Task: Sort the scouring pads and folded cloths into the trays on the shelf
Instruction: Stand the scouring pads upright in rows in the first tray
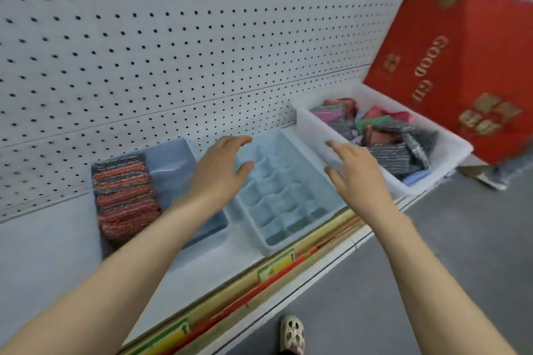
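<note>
A pale blue tray (pixel 288 196) with a grid of small compartments sits mid-shelf, and nothing lies in it. My left hand (pixel 219 170) hovers over its left edge with fingers spread, holding nothing. My right hand (pixel 357 173) reaches over the gap between that tray and a white bin (pixel 311 130), fingers relaxed and holding nothing. The bin holds several jumbled scouring pads (pixel 389 153) and folded cloths in grey, red, pink and green. A darker blue tray (pixel 176 164) on the left holds a row of red and dark pads (pixel 124 196) stood on edge.
A white pegboard wall (pixel 173 37) backs the shelf. A red cardboard box (pixel 455 66) leans behind the bin at right. The shelf's front edge carries price labels (pixel 277 265). Grey floor and a shoe (pixel 292 334) lie below.
</note>
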Demonstrator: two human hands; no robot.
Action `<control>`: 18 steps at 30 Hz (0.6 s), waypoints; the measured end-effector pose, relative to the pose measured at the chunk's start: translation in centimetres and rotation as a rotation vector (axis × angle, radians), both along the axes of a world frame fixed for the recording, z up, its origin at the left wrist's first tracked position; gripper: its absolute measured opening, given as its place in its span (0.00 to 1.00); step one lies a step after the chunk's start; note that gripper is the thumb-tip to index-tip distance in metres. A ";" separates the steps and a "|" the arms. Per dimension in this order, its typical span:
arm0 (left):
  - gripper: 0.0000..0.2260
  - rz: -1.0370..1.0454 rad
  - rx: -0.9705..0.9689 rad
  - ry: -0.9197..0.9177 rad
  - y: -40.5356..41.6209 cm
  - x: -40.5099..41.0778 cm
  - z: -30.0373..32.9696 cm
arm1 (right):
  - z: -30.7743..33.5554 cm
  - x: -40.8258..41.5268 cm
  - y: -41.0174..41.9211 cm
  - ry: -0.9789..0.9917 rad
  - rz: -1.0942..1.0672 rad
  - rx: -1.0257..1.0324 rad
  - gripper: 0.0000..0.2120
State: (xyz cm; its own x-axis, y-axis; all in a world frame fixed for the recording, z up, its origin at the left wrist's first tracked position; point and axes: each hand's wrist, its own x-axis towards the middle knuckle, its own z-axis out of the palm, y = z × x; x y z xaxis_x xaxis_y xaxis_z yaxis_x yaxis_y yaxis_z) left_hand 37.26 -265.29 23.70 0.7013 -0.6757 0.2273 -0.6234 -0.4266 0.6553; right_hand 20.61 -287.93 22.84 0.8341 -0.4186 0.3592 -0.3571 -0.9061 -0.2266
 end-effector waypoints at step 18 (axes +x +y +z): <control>0.32 -0.530 0.340 -0.110 -41.4 -5.4 -1.4 | -0.8 -5.6 -26.5 0.475 -0.287 0.168 0.31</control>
State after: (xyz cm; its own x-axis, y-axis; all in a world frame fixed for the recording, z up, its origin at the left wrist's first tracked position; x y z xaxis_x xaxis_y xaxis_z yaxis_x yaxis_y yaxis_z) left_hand 31.87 -306.69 22.30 0.2372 -0.9714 -0.0093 -0.8629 -0.2151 0.4574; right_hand 14.99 -314.44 22.06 0.7320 -0.6710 -0.1181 -0.6813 -0.7231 -0.1137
